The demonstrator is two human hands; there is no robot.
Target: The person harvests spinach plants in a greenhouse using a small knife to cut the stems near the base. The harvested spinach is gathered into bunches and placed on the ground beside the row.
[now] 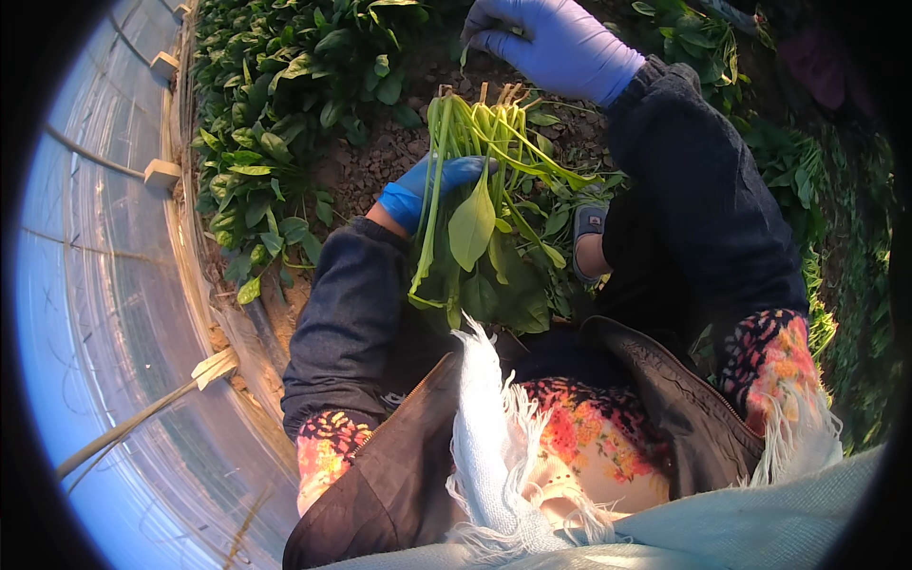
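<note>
My left hand, in a blue glove, grips a bunch of leafy greens that looks like spinach. Its cut root ends point away from me, and the leaves hang down toward my lap. The palm and most fingers are hidden behind the stalks; the thumb lies across them. Above and to the right of the bunch is my right hand, in a violet-blue glove, apart from it. Its fingertips are pinched together around a small scrap of stem or leaf.
Growing leafy plants stand in a dense bed at left, beside clear plastic sheeting with poles and blocks. Bare soil lies between. My shoe is right of the bunch, among loose greens. More plants lie at right.
</note>
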